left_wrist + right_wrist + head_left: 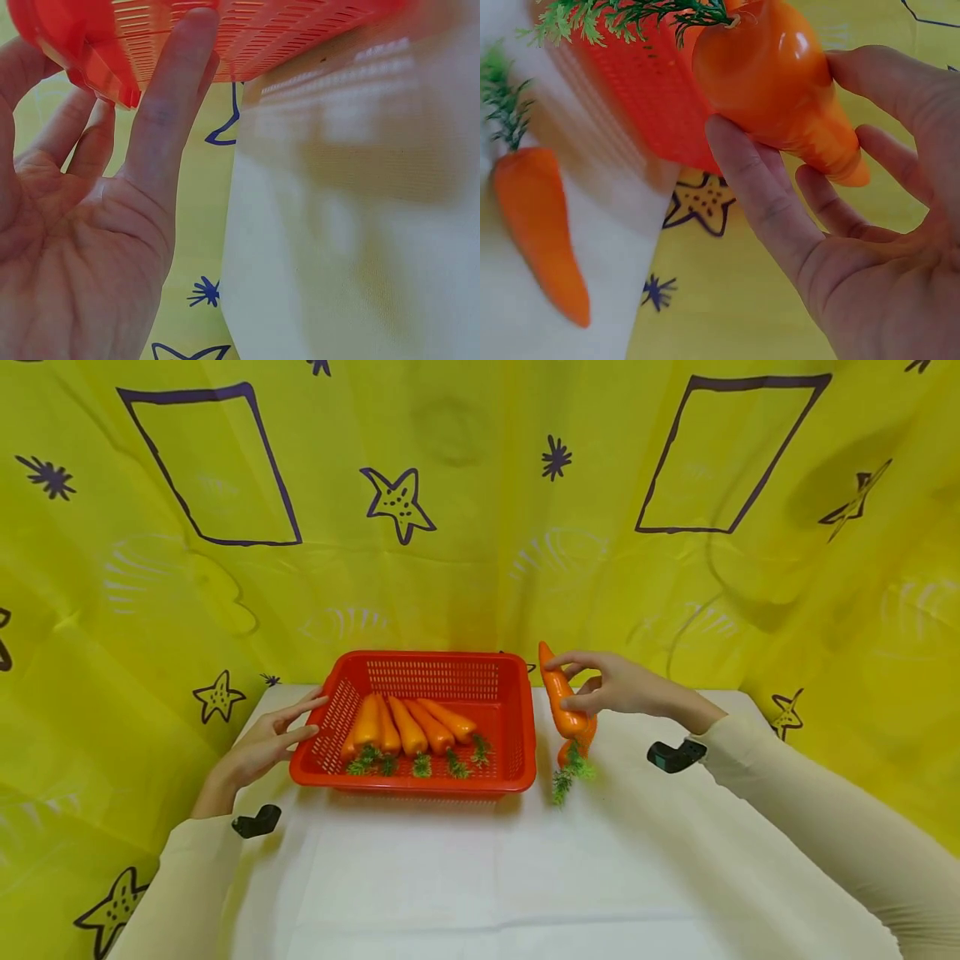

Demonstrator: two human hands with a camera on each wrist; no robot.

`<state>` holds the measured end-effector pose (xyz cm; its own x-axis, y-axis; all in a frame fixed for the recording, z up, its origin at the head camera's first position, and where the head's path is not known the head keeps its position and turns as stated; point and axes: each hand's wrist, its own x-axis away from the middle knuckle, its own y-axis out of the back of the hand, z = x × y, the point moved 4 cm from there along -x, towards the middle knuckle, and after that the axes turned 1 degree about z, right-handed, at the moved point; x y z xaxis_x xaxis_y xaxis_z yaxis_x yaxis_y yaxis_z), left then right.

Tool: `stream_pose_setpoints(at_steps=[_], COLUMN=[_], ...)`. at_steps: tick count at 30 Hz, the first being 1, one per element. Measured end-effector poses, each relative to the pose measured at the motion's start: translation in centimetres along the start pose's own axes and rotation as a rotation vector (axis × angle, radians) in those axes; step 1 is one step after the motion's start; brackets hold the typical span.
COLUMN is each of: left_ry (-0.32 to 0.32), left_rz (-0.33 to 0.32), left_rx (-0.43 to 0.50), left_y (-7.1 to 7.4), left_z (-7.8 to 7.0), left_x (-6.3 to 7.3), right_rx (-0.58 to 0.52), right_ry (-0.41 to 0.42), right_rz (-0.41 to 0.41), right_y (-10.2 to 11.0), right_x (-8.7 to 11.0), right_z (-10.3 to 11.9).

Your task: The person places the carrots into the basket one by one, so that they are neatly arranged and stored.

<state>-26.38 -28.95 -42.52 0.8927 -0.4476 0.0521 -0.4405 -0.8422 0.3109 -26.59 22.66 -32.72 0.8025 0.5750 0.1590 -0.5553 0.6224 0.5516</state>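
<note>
A red plastic basket (412,782) with slotted walls holds several orange toy carrots (408,727) lying side by side, their green tops toward the front. At the basket's left side, my left hand (262,745) rests its fairly straight fingers and thumb against the rim and outer wall. Right of the basket, my right hand (618,683) pinches a carrot (561,702) between thumb and fingers, its tip up and leafy end down. Another carrot (540,232) lies on the table beneath it, partly covered by the held one in the head view.
A white cloth (465,868) covers the table. Behind and at both sides hangs a yellow curtain (480,560) printed with stars and frames, close to the table's back edge. Small black devices (675,756) are by both wrists.
</note>
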Motion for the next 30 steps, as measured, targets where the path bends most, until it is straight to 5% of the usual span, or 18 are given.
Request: stream_pose_setpoints(at_steps=[16, 30], left_ry=[0.004, -0.002], left_rz=[0.004, -0.001], left_rx=[0.022, 0.012], left_y=[0.1, 0.3], left_z=[0.2, 0.4], left_x=[0.0, -0.1], right_rx=[0.040, -0.038], right_ry=[0.096, 0.122], right_rz=[0.131, 0.205], right_y=[-4.5, -9.0], right_x=[-9.0, -15.3], right_z=[4.9, 5.8])
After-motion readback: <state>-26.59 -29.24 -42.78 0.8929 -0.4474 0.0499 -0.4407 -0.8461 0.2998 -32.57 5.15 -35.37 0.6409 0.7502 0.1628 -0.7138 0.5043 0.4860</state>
